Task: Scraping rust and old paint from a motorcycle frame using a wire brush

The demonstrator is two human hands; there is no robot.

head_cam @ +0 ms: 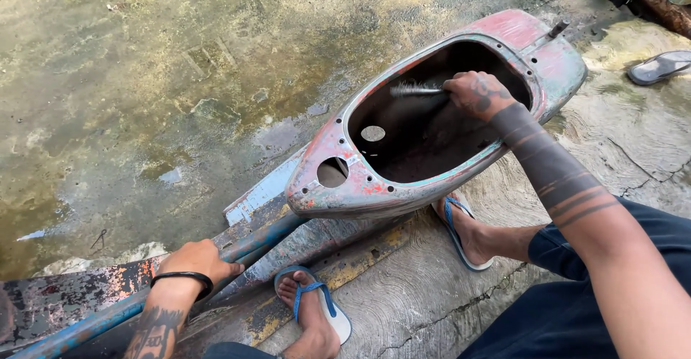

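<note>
Looking down from the head cam, I see the right hand [476, 94] closed round the handle of a wire brush [417, 91], fingers wrapped tight, bristle end pointing left and sitting inside the dark hollow of an old scooter body shell [374, 193]. Shell is faded red w/ teal edging, paint chipped, lying open side up on the wet concrete ground [144, 78], roughly mid-frame & tilted toward the upper right corner. Brush is near the shell's upper inner rim, bristles just above or on the inner wall, can't tell which. Round hole [332, 173] cut thru the shell's near-left nose; a smaller pale disc shows on the hollow's floor. Left hand [198, 260] is at the lower left, clamped on a blue metal tube [108, 316] that runs from the bottom left edge up toward the shell's underside; black band on that wrist. Tube lies along a rusty, paint-flaked panel [65, 294]. Both feet in blue-strap flip-flops: one [317, 308] at bottom centre beside the tube, the other [461, 233] tucked just under the shell's right flank. Spare grey sandal [658, 67] lies well apart at the right edge. Ground is damp, green-stained to the upper left.
</note>
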